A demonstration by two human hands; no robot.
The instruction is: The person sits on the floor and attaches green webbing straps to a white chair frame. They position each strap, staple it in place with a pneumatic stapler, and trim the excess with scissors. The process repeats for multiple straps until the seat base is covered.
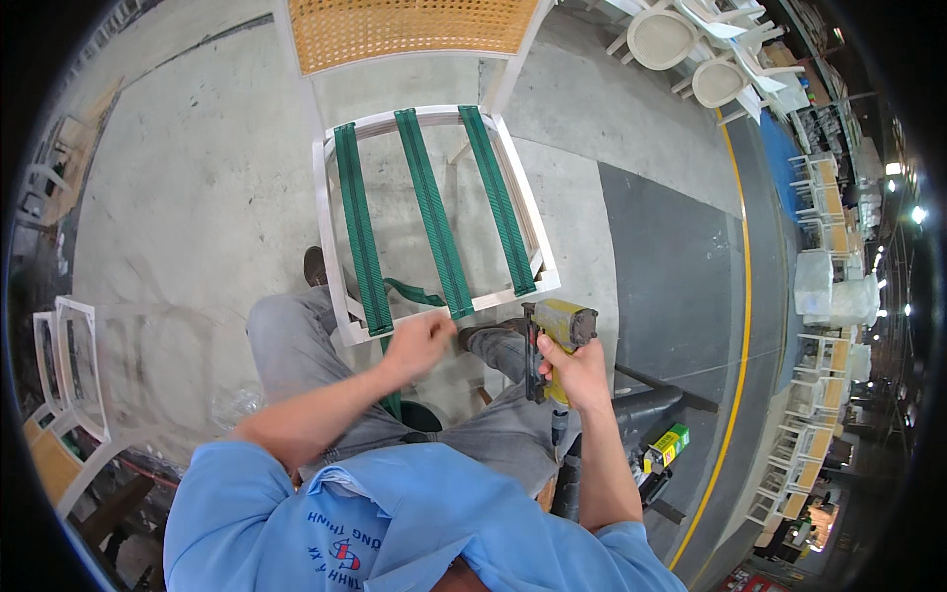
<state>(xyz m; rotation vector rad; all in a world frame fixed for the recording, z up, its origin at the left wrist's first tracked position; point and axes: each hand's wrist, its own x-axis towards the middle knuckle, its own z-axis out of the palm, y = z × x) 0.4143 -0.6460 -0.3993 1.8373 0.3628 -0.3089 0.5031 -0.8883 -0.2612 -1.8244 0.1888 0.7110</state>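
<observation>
My right hand (pixel 580 375) is wrapped round the handle of a yellow-green pneumatic staple gun (pixel 569 321), held just off the seat's near right corner. In front of me stands a chair with a white seat frame (pixel 320 197) and a woven cane back (pixel 409 28). Three green webbing straps (pixel 430 202) run from the far rail to the near one. A loose strap end (pixel 414 293) shows below them, between the left and middle straps. Close to the near rail, by the middle strap's end, my left hand (pixel 419 347) has curled fingers; whether they hold anything is hidden.
My legs (pixel 296 340) straddle the space before the chair. A yellow-green box (pixel 671 442) lies at my right beside a black padded bar (pixel 646 407). White chair frames (pixel 81 365) stand at left, with more chairs (pixel 661 39) far right. A yellow line (pixel 745 296) crosses the floor.
</observation>
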